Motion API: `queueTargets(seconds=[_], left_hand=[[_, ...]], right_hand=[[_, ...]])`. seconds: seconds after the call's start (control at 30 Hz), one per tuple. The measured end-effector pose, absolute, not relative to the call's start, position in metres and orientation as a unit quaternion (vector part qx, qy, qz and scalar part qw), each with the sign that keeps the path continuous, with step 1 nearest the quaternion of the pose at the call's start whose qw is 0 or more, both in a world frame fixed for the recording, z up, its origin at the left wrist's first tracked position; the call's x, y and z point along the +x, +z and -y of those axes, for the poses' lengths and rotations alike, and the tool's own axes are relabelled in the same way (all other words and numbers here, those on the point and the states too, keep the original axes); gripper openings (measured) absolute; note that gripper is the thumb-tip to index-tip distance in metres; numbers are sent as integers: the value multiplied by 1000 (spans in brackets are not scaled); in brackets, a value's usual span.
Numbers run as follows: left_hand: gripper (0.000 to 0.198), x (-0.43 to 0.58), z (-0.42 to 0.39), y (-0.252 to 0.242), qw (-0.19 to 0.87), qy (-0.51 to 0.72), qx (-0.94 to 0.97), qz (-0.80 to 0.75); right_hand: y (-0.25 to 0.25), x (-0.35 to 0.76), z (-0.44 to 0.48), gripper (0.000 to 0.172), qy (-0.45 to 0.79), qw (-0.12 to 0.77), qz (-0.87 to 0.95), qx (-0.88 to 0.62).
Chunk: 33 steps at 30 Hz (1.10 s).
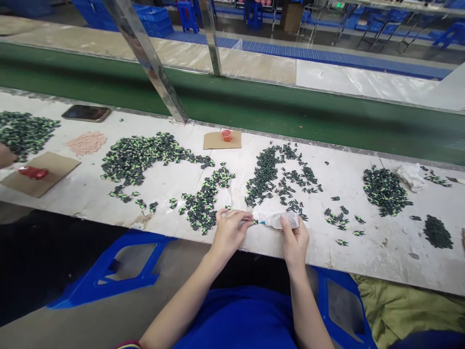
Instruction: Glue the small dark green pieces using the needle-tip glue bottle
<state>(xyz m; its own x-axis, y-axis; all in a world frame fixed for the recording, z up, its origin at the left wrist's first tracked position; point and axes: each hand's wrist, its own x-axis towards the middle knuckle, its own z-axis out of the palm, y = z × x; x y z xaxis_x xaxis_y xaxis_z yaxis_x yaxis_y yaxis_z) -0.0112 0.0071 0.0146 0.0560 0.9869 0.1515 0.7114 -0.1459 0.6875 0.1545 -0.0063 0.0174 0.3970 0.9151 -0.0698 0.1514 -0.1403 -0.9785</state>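
Observation:
My left hand (232, 228) is closed in a pinch on a small dark-green part (255, 222) with bright green marks. Wrapped in my right hand (296, 240) is a clear squeeze bottle (281, 220), lying nearly level. Its thin blue tip (262, 223) points left and reaches the small part; whether they touch I cannot tell. Beside my left hand lies a pile of green-marked dark parts (203, 203). Beyond the bottle spreads a pile of plain dark-green slender pieces (263, 172).
Behind sits a red cup (226, 135) on cardboard (212, 140). More parts (141, 155) and pink pieces (87, 143) lie left, near a phone (86, 113) and another person's hand (5, 156). To the right are further piles (385, 190). A metal post (152, 68) rises at the table's back edge.

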Motion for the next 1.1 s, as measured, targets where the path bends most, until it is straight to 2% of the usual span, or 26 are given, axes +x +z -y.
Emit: queueTargets(seconds=[0.23, 0.33, 0.5, 0.7, 0.8, 0.93, 1.1], left_hand=[[12, -10, -6, 14, 240, 301, 690, -613], [12, -11, -2, 16, 245, 296, 693, -610], [9, -20, 9, 15, 219, 299, 704, -606], [6, -24, 14, 8, 168, 314, 729, -585], [11, -22, 12, 5, 159, 316, 730, -585], [11, -21, 10, 4, 160, 321, 725, -588], [11, -20, 9, 3, 166, 325, 722, -588]], right_hand=[[10, 163, 12, 33, 370, 605, 364, -604], [9, 164, 14, 31, 362, 612, 391, -584], [12, 145, 10, 39, 374, 576, 470, -554], [10, 133, 3, 36, 382, 506, 526, -567], [13, 150, 9, 40, 328, 488, 562, -581], [23, 191, 18, 27, 207, 460, 549, -666], [20, 216, 15, 38, 137, 393, 472, -777]])
